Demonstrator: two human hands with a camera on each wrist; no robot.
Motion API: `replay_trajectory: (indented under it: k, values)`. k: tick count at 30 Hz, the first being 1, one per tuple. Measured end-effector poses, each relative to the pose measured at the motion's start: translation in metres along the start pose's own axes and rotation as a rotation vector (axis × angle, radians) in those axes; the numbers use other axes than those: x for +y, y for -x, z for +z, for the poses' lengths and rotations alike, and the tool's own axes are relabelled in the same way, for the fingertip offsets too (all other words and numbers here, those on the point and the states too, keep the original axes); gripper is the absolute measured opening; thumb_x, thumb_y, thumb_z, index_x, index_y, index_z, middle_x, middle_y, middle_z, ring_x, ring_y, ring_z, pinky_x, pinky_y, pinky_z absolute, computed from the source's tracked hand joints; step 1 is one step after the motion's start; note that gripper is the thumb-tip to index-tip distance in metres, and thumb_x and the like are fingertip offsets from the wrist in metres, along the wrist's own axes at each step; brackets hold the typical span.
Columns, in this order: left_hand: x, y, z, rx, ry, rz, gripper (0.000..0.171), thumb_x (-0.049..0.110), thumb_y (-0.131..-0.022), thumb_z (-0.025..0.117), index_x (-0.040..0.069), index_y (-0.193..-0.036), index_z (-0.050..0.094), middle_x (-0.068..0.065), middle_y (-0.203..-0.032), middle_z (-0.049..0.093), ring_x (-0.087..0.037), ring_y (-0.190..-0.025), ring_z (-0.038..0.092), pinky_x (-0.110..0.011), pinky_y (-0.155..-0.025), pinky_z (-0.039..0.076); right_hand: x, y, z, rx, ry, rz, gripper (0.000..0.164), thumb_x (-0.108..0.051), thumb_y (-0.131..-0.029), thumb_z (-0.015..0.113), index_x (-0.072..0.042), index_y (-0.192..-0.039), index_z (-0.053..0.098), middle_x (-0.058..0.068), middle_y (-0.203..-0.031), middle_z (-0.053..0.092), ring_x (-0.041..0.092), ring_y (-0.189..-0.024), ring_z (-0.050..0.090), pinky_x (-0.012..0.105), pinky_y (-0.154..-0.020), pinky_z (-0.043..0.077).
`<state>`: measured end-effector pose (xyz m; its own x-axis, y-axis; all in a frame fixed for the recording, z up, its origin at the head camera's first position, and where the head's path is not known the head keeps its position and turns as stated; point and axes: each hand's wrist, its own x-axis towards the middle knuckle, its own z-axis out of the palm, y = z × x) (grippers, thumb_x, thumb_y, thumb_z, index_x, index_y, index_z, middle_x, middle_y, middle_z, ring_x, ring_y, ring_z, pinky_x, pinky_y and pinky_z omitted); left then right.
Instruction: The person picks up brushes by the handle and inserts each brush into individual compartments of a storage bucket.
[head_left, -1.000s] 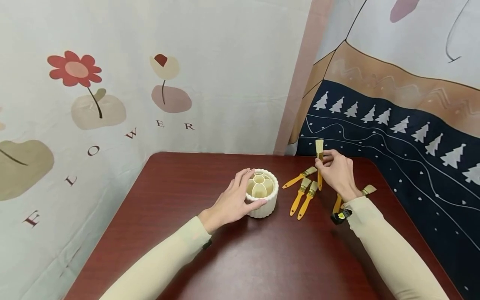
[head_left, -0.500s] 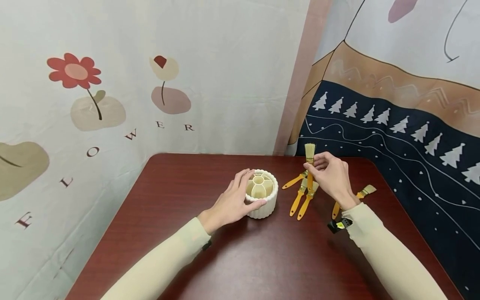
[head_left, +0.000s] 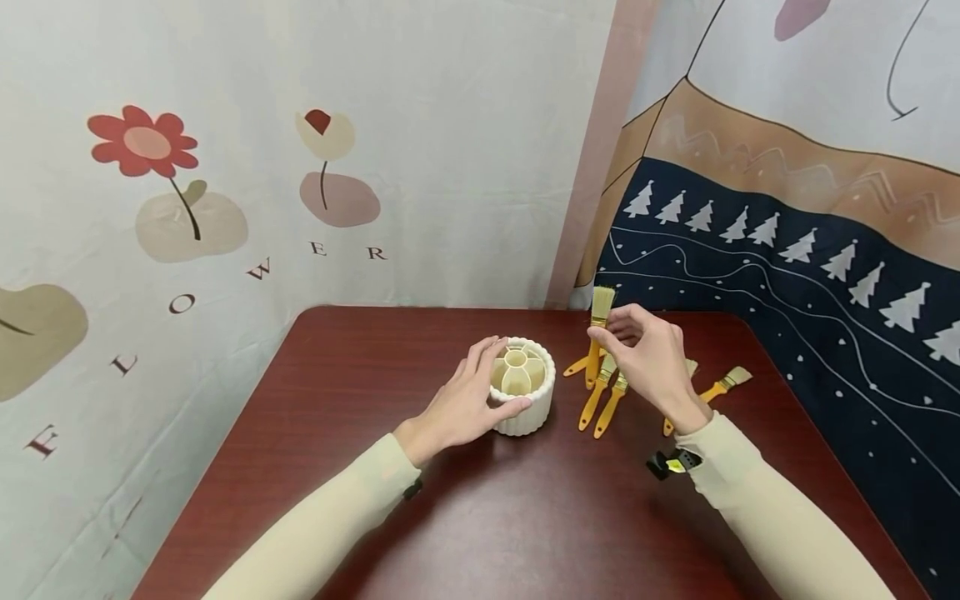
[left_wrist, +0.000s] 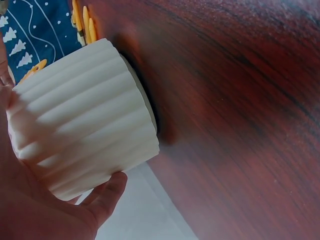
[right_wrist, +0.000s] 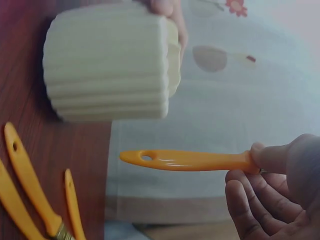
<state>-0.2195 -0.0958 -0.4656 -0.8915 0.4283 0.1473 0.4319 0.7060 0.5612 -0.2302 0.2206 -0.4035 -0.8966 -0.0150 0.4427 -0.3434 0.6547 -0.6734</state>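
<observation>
A cream, ribbed round pot point(head_left: 531, 418) with petal-shaped compartments inside stands upright on the table. My left hand point(head_left: 459, 408) holds its left side, fingers at the back rim and thumb along the front; the left wrist view shows the ribbed wall point(left_wrist: 87, 117) close up. Right of the pot, my right hand point(head_left: 649, 357) pinches a flat paintbrush point(head_left: 601, 308) near its ferrule, between thumb and fingers. Its bristles point up. In the right wrist view its orange handle point(right_wrist: 195, 160), with a hole near the end, hangs free of the table and apart from the pot.
Several similar paintbrushes lie on the dark red table point(head_left: 487, 533), including one brush point(head_left: 595, 406) beneath my right hand and another brush point(head_left: 726, 383) farther right. A printed cloth point(head_left: 450, 167) hangs behind the table; a navy one point(head_left: 795, 292) with white trees hangs at the right.
My right hand has moved left toward the pot with the paintbrush upright in its fingers, uncovering more of the brushes at the right. My left hand and the pot stay put.
</observation>
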Motion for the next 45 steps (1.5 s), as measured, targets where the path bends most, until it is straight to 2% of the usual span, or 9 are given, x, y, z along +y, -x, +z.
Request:
replay_trajectory:
  k: [8,27,38,45]
  values:
    - [-0.002,-0.001,0.0,0.004,0.028,0.01,0.106,0.07,-0.106,0.073,0.021,-0.186,0.023,-0.007,-0.192,0.025,-0.042,-0.173,0.042,-0.063,-0.13,0.052,-0.016,0.003,0.009,-0.012,-0.039,-0.042,0.029,-0.025,-0.105,0.091,-0.006,-0.124,0.08,0.015,-0.109,0.088,0.03,-0.093,0.084,0.002,-0.082,0.053]
    - [-0.004,-0.003,-0.002,-0.01,0.021,0.006,0.107,0.068,-0.105,0.075,0.023,-0.186,0.021,-0.005,-0.193,0.022,-0.039,-0.174,0.041,-0.061,-0.132,0.051,-0.05,0.008,0.02,-0.025,-0.165,-0.171,0.022,-0.019,-0.103,0.092,-0.009,-0.12,0.081,0.007,-0.105,0.089,0.021,-0.088,0.083,0.009,-0.083,0.061]
    - [-0.002,-0.002,-0.001,-0.019,0.034,0.012,0.107,0.07,-0.106,0.074,0.022,-0.186,0.022,-0.004,-0.192,0.022,-0.038,-0.174,0.039,-0.06,-0.132,0.05,-0.059,0.013,0.027,-0.017,-0.215,-0.249,0.021,-0.018,-0.102,0.093,-0.013,-0.119,0.082,0.002,-0.102,0.089,0.012,-0.082,0.081,0.014,-0.079,0.063]
    - [-0.002,-0.001,-0.003,-0.001,0.041,0.026,0.106,0.068,-0.106,0.077,0.022,-0.185,0.024,-0.004,-0.191,0.025,-0.04,-0.173,0.043,-0.063,-0.133,0.049,-0.056,0.017,0.035,-0.04,-0.215,-0.287,0.023,-0.016,-0.101,0.095,-0.011,-0.12,0.083,0.004,-0.104,0.089,0.014,-0.085,0.083,0.019,-0.081,0.066]
